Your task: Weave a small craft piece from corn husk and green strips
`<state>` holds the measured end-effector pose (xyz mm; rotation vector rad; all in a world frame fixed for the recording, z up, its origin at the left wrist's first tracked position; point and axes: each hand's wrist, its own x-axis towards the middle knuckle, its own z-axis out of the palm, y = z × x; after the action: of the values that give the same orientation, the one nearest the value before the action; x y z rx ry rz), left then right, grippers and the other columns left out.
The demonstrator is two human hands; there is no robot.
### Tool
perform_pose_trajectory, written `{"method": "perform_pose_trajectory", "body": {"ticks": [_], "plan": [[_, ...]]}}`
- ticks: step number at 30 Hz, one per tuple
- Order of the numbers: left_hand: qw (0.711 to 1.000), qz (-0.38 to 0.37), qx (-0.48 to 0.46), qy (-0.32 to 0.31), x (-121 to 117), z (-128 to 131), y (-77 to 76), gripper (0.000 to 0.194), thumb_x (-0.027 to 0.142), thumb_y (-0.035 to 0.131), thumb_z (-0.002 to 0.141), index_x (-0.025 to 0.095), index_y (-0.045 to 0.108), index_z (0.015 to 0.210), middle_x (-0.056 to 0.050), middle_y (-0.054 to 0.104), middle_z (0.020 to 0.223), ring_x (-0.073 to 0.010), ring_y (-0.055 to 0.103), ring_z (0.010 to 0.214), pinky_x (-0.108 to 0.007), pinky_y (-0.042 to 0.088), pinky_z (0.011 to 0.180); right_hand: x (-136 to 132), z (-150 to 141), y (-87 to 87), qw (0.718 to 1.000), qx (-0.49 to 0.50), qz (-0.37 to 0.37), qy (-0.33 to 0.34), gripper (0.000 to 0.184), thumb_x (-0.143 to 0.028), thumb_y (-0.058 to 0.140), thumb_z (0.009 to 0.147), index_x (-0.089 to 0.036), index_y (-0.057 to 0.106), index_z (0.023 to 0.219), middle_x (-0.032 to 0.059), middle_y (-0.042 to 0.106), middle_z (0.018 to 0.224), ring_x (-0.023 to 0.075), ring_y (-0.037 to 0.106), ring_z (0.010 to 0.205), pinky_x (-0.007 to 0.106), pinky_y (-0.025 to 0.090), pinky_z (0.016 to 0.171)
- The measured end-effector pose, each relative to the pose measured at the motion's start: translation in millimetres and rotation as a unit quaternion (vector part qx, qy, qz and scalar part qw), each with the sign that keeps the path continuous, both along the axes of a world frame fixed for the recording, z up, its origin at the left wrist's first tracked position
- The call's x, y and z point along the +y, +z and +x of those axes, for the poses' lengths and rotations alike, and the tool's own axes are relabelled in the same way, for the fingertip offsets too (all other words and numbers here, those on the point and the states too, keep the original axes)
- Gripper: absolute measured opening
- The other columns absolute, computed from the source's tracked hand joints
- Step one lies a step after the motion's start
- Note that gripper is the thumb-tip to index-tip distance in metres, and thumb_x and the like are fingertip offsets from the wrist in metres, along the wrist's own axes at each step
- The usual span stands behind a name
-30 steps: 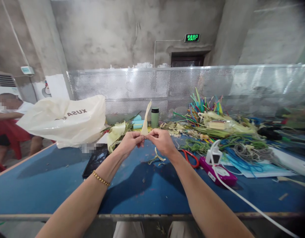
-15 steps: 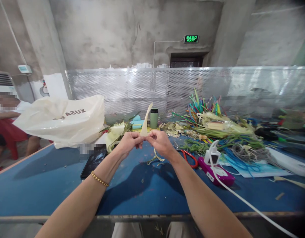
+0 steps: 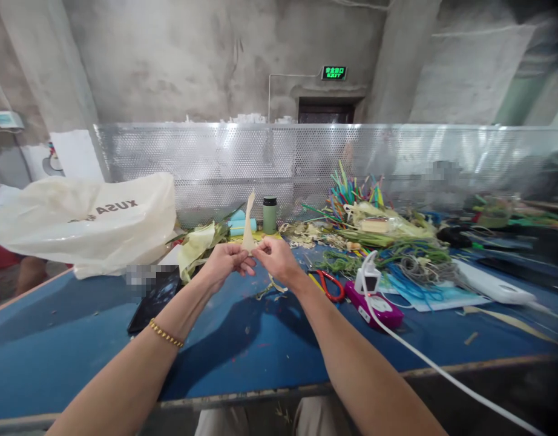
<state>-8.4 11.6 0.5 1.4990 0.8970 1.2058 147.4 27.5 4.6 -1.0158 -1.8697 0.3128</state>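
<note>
Between my two hands a pale, cream-coloured piece of dried husk (image 3: pixel 249 229) stands upright, tapering to a thin tip. My left hand (image 3: pixel 228 264) pinches its lower end from the left, thumb on top and the other fingers partly spread below. From the right, my right hand (image 3: pixel 275 257) grips the same lower end between thumb and fingertips. Both hands are above the blue table, over a few curled husk scraps (image 3: pixel 273 289). A green tumbler with a black lid (image 3: pixel 270 217) stands just behind the husk.
A big cream plastic bag (image 3: pixel 92 224) lies at the left, near a dark tablet (image 3: pixel 154 300). Red-handled scissors (image 3: pixel 331 287), a purple power strip (image 3: pixel 374 309) with a white cable, and green and blue cords (image 3: pixel 397 257) fill the right. Coloured stems (image 3: pixel 354 188) stand behind.
The view has turned to the right, so everything appears shifted left. Both hands keep hold of the husk, which stands straighter now. The left fingers have spread a little.
</note>
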Motion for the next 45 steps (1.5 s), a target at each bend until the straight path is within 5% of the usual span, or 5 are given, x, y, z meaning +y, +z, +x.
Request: {"method": "perform_pose_trajectory", "body": {"ticks": [13, 17, 20, 30, 45], "plan": [[0.998, -0.02, -0.036, 0.045, 1, -3, 4.4, 0.018, 0.021, 0.067, 0.078, 0.01, 0.058, 0.067, -0.004, 0.064, 0.058, -0.0119, 0.061, 0.047, -0.021, 0.04, 0.046, -3, 5, 9.5, 0.997, 0.047, 0.066, -0.012, 0.018, -0.029, 0.055, 0.087, -0.016, 0.059, 0.075, 0.0009, 0.06, 0.066, 0.0115, 0.053, 0.061, 0.023, 0.04, 0.058], [0.991, -0.056, -0.088, 0.078, 1, -5, 9.1, 0.016, 0.019, 0.065, 0.08, 0.01, 0.058, 0.069, -0.003, 0.064, 0.057, -0.0096, 0.059, 0.045, -0.02, 0.037, 0.044, -4, 26, 25.0, 0.931, 0.269, 0.231, -0.086, 0.031, -0.034, 0.041, 0.095, -0.019, 0.047, 0.121, 0.0037, 0.059, 0.081, 0.0137, 0.056, 0.067, 0.026, 0.046, 0.06], [0.99, -0.07, -0.091, 0.08, 2, -5, 10.6, 0.016, 0.019, 0.067, 0.08, 0.01, 0.059, 0.071, -0.002, 0.063, 0.057, -0.0095, 0.059, 0.044, -0.02, 0.037, 0.044, -4, 39, 32.1, 0.899, 0.298, 0.308, -0.096, 0.036, -0.032, 0.035, 0.097, -0.024, 0.036, 0.132, 0.005, 0.056, 0.088, 0.0143, 0.055, 0.069, 0.029, 0.047, 0.061], [0.995, -0.058, -0.075, 0.043, 8, -7, 2.2, 0.018, 0.021, 0.071, 0.072, 0.01, 0.059, 0.066, -0.002, 0.061, 0.057, -0.0087, 0.055, 0.043, -0.02, 0.034, 0.042, -18, -6, 4.1, 0.952, -0.15, 0.264, -0.016, 0.024, -0.024, 0.042, 0.097, -0.018, 0.066, 0.095, 0.0075, 0.058, 0.092, 0.0164, 0.055, 0.086, 0.027, 0.045, 0.078], [0.997, -0.049, -0.019, 0.052, 12, -8, -1.9, 0.017, 0.022, 0.068, 0.07, 0.011, 0.061, 0.06, -0.002, 0.055, 0.047, -0.008, 0.047, 0.04, -0.021, 0.031, 0.042, -13, -7, 2.2, 0.923, -0.265, 0.274, -0.06, 0.022, -0.023, 0.048, 0.095, -0.013, 0.068, 0.089, 0.0105, 0.059, 0.088, 0.0202, 0.05, 0.086, 0.031, 0.038, 0.076]]}}
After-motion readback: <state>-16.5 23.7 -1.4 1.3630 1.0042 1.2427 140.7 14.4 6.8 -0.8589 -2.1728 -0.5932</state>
